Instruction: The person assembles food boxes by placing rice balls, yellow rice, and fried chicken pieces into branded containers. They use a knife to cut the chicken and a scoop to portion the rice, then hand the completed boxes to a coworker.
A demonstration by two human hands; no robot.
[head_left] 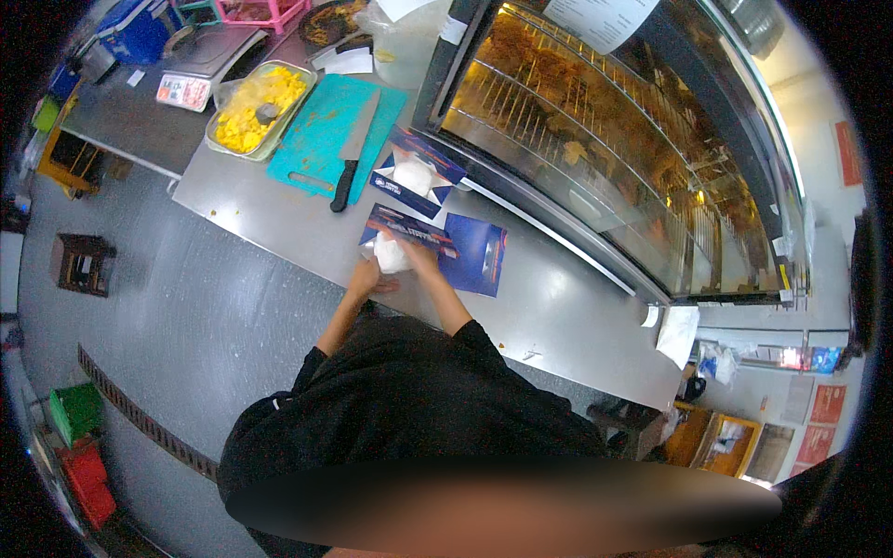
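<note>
A white wrapped bundle (pixel 389 257), whether paper or thin plastic I cannot tell, is at the near side of a dark blue printed box (pixel 398 223). My left hand (pixel 366 276) grips the bundle's lower left side. From the right, my right hand (pixel 421 258) closes over its other side, close against the box. How far the bundle sits inside the box is hidden by my hands. Just beyond stands a second blue box (pixel 384 182) with another white bundle (pixel 413 175) in its opening. A flat blue carton sheet (pixel 476 253) lies right of my right hand.
A turquoise cutting board (pixel 312 130) carries a black-handled knife (pixel 354 153). Left of it stands a tray (pixel 217 138) of yellow chunks (pixel 251 116), near a scale (pixel 209 70). A glass-fronted heated cabinet (pixel 595 158) borders the steel counter (pixel 558 307). A stool (pixel 84 263) stands on the floor.
</note>
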